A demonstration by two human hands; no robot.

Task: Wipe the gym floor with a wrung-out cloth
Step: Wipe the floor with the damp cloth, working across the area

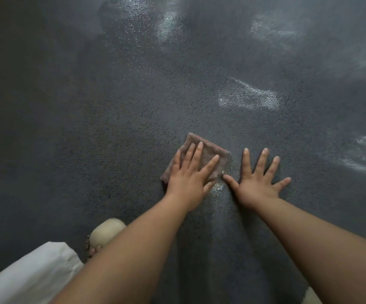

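Observation:
A small folded brownish cloth (208,151) lies flat on the dark speckled gym floor (111,128) near the middle of the view. My left hand (191,176) presses down on the cloth with straight fingers, covering its near half. Just to the right, my right hand (259,181) rests flat on the bare floor with its fingers spread wide, its thumb tip close to the cloth's near right corner. A narrow wet, shiny streak runs between my two wrists toward me.
Wet glossy patches (248,97) shine on the floor ahead and to the right. A beige shoe (105,231) and a white trouser leg (30,275) sit at the lower left. Another pale shoe tip (312,297) shows at the bottom right.

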